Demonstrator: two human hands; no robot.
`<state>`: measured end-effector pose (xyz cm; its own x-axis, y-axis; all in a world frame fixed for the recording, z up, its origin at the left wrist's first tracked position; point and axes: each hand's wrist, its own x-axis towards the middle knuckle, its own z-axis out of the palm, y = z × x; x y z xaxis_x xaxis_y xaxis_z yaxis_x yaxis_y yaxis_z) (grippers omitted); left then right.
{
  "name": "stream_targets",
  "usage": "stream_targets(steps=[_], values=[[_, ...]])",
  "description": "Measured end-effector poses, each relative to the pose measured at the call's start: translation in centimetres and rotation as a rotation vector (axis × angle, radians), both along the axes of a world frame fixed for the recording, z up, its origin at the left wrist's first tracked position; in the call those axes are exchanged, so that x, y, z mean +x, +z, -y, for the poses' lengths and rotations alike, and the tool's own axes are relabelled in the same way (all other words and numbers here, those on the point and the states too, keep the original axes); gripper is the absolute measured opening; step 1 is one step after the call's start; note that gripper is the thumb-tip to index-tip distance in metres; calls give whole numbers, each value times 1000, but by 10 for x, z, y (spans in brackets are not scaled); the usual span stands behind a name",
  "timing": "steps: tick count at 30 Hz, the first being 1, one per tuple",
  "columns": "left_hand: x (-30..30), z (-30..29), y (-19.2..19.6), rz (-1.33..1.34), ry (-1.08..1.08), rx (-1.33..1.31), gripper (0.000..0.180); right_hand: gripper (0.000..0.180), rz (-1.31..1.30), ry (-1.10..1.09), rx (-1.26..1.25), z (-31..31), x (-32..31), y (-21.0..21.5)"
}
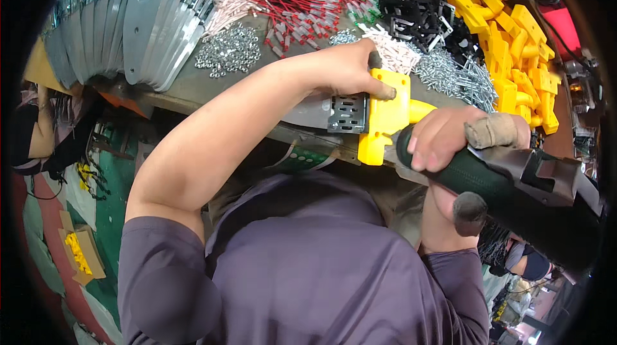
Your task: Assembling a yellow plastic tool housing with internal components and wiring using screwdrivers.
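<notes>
My left hand (347, 70) is closed on a yellow plastic handle (390, 104), its covered thumb pressing the upper face. A slotted dark metal bracket (348, 114) and a grey metal blade (307, 114) sit against the handle's left side. From the handle's right side a round yellow neck (421, 112) sticks out toward my right hand (443, 139). That hand is wrapped round a thick black cylindrical tool (495, 181) with a metal bracket on its side; its kind is unclear. Tape covers one right finger, and a dark fingertip cover shows below the tool.
Grey blades (144, 36) stand in a row at left. Behind my hands lie piles of nuts (228, 49), red-wired parts (295, 14), white pieces (392, 49), screws (453, 75) and black brackets (418, 11). Yellow handles (520, 56) heap at right. A cardboard box (94, 265) lies lower left.
</notes>
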<state>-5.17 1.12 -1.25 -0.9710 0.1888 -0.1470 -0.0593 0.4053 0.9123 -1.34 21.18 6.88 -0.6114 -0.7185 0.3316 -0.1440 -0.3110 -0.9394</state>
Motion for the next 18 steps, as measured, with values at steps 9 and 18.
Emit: stream_targets(steps=[9, 18], values=[[7, -2, 4, -49, -39, -70, 85, 29, 142, 196, 53, 10, -15, -1], [5, 3, 5, -13, -10, -50, 73, 40, -300, 160, 90, 28, -21, -14]])
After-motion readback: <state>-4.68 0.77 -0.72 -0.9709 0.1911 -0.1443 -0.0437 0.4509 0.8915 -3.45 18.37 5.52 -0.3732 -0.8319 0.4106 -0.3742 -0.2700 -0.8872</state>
